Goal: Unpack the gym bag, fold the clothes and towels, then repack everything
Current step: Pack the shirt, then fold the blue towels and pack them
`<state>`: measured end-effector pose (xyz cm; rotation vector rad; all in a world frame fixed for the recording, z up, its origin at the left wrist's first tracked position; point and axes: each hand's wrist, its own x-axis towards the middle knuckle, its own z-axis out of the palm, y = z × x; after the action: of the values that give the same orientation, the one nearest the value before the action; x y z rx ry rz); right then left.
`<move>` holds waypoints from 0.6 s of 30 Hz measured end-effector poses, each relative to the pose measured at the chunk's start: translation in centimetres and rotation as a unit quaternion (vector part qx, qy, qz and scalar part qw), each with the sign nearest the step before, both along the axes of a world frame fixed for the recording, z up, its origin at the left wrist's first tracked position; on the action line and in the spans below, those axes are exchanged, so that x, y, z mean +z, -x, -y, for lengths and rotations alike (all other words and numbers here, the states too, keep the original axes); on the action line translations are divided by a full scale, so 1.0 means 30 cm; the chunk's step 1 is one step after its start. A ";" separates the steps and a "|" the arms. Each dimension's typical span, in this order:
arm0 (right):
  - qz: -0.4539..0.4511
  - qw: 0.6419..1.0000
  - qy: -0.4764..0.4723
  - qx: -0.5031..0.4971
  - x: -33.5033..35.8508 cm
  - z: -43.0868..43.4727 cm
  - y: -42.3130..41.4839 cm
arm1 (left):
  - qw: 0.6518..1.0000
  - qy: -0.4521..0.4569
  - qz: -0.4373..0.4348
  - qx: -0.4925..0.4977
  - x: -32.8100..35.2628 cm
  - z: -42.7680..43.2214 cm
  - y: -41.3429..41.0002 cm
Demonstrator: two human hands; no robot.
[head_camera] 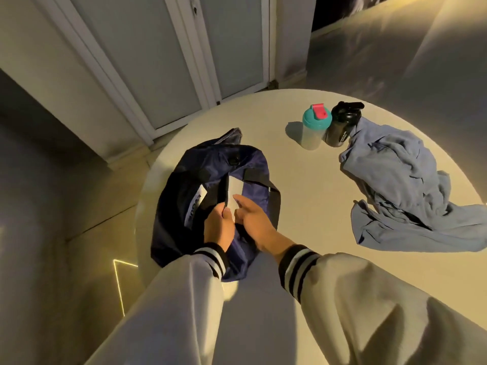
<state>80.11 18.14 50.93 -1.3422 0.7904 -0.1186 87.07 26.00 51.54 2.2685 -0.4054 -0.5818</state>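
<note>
1. Round pale counter [303,180], white doors behind at left.
2. Navy gym bag [210,169] on counter's left edge, open.
3. Left hand [218,227], fingers curled round a flat white item [234,192] at bag mouth.
4. Right hand [253,217] beside it, fingers loose, touching same item.
5. Teal-lid shaker [315,127] & black shaker [341,125] upright, touching.
6. Blue garment [400,188] crumpled, unfolded, far right.

bare table [303,185] between gym bag [210,167] and blue garment [395,175], two shakers [316,127] behind
</note>
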 end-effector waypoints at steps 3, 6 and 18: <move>-0.014 0.998 0.055 0.005 0.017 -0.009 0.033 | 0.997 0.015 0.082 0.008 0.008 -0.024 0.009; -0.032 0.979 0.195 -0.040 0.048 0.015 0.151 | 0.969 0.079 0.227 -0.054 0.021 0.000 0.119; -0.157 0.939 0.275 -0.135 -0.005 0.288 0.763 | 0.950 0.038 -0.146 -0.274 -0.046 0.314 0.684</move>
<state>57.22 9.50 50.79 -1.7981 1.2754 -0.3715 66.54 16.59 50.15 1.9449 -0.8983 -1.1435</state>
